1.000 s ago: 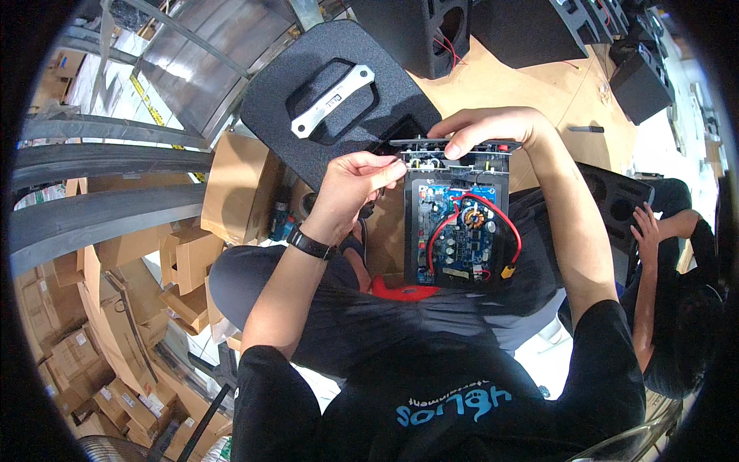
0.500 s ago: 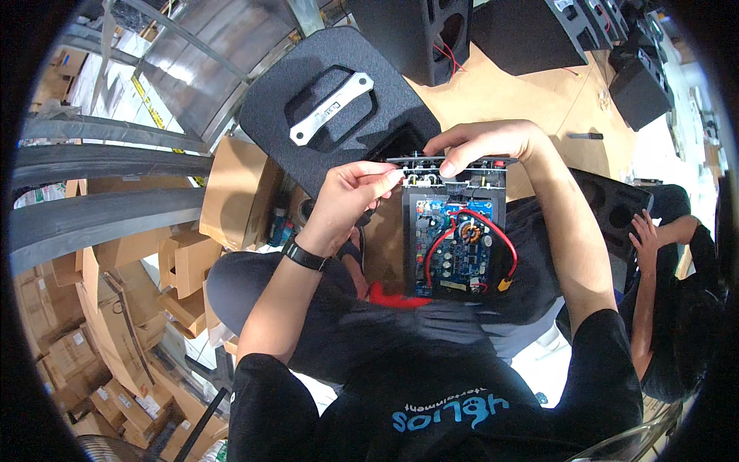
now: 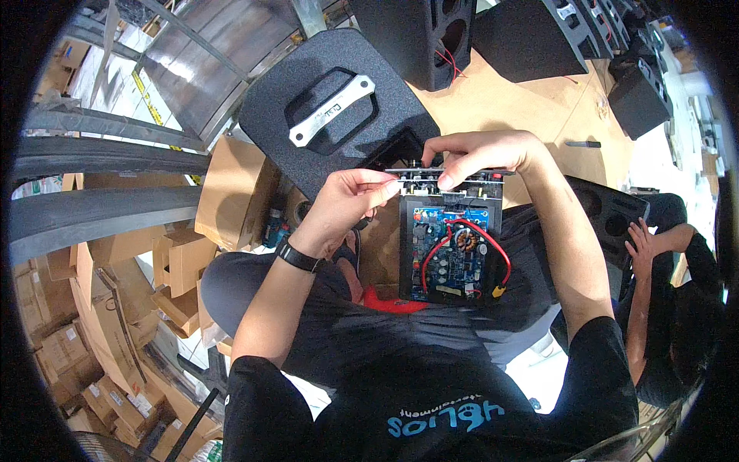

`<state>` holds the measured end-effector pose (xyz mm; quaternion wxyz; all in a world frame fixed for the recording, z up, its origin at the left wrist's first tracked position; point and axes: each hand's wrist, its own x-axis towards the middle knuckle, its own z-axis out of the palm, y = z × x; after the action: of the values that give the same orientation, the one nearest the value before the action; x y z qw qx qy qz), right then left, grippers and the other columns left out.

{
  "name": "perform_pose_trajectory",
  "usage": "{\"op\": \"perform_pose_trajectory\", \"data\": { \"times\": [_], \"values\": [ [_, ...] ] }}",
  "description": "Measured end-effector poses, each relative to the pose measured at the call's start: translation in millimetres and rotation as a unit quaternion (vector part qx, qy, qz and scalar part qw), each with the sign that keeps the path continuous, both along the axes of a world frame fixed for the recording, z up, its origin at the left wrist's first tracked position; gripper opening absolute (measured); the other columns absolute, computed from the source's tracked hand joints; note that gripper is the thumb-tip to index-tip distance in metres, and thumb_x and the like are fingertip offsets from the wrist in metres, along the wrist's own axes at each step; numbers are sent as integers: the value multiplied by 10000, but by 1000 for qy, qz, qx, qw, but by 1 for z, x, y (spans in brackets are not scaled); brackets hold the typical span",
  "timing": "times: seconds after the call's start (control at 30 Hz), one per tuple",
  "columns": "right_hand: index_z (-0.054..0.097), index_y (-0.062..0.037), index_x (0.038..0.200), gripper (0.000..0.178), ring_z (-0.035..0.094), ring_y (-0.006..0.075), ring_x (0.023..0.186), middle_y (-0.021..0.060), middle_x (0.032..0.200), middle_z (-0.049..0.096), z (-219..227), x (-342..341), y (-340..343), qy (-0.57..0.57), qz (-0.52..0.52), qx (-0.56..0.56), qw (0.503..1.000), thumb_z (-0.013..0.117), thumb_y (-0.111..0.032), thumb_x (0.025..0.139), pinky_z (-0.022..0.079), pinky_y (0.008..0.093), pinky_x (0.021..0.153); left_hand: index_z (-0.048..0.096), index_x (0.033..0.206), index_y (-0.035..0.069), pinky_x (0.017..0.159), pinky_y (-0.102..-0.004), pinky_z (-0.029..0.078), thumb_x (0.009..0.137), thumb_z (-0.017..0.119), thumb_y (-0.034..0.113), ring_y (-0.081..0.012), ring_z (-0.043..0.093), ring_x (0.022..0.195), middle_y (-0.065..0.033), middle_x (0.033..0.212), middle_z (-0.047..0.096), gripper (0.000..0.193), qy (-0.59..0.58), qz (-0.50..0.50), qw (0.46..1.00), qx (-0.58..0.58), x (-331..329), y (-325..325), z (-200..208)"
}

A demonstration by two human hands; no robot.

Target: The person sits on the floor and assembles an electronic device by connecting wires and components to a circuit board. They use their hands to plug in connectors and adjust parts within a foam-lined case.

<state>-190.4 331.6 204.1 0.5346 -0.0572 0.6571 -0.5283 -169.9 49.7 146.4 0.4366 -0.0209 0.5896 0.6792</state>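
A black amplifier panel (image 3: 493, 202) carries a blue circuit board (image 3: 450, 254) with red wires and faces up over my lap. My left hand (image 3: 350, 202) pinches the panel's top left edge, and a black band sits on that wrist. My right hand (image 3: 481, 154) grips the top edge from above, fingers curled over it. Just beyond the panel lies a black textured speaker cabinet (image 3: 339, 146) with a silver handle (image 3: 332, 112) set in a recess.
More black speaker boxes (image 3: 431, 38) stand at the back on a brown work surface (image 3: 508, 104). Cardboard boxes (image 3: 177, 262) pile up at my left beside metal rails (image 3: 100, 208). Another person's hand (image 3: 643, 239) touches a black panel at the right.
The head view has shifted slightly, and the panel and both hands sit a little higher in the picture. My left fingers have closed in on the panel's top left edge.
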Motion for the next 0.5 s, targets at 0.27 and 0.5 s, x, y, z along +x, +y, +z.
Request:
{"op": "perform_pose_trajectory", "data": {
  "times": [0.27, 0.5],
  "values": [
    [661, -29, 1130, 564, 631, 123, 979, 60, 1007, 683, -1, 0, -2, 2, 18, -12, 1000, 789, -499, 847, 491, 272, 829, 750, 1122, 44, 604, -168, 431, 978, 744, 191, 4, 518, 673, 74, 828, 662, 206, -2, -47, 999, -18, -2, -2, 2],
    [584, -21, 1258, 660, 605, 89, 860, 19, 882, 675, 0, -1, -5, 45, 41, 35, 998, 819, -452, 817, 450, 244, 752, 757, 1100, 20, 730, -199, 491, 971, 754, 196, -18, 595, 799, 48, 916, 713, 218, 75, -117, 990, -2, -13, -6, -3]
  ]
}}
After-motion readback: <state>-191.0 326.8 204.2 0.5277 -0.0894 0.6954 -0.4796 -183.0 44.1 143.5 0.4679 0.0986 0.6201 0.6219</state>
